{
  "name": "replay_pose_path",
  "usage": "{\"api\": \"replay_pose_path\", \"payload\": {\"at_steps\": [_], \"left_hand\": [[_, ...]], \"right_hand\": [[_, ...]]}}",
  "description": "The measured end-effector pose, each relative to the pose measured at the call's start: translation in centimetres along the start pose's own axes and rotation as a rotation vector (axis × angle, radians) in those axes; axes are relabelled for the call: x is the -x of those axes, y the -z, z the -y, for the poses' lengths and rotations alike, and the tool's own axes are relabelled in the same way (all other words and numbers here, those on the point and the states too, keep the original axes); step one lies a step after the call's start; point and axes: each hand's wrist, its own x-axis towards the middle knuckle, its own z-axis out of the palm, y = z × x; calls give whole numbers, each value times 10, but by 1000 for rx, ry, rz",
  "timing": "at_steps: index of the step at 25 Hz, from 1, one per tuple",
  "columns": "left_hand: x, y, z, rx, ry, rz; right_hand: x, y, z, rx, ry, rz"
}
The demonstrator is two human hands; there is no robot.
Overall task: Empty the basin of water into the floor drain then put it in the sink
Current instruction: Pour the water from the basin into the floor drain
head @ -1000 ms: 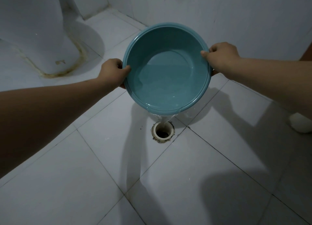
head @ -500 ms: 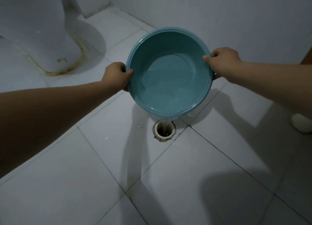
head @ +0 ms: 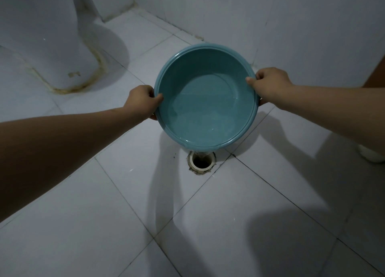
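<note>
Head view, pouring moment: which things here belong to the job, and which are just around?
Part of the job:
- teal basin, tilted, water left inside
- floor drain, taking the stream
- left hand and right hand, gripping opposite rims

Just around:
- toilet base with stained seal
- white object at the right edge, unidentifiable

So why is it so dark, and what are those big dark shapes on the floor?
Head view: the room is dim with a bluish cast, so the white floor tiles look grey. The dark shapes are shadows of the arms and the basin, falling toward the camera past the floor drain. The wide-angle lens bends the tile lines near the edges. A few small glints show on the water.
</note>
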Motion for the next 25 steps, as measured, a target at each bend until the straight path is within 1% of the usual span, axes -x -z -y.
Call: {"api": "replay_pose_path", "payload": {"at_steps": [15, 25], "left_hand": [[1, -11, 13, -35, 32, 37], [-2, -14, 13, -47, 39, 50]], "right_hand": [[-1, -7, -8, 131, 22, 15], [-3, -7, -13, 153, 27, 0]]}}
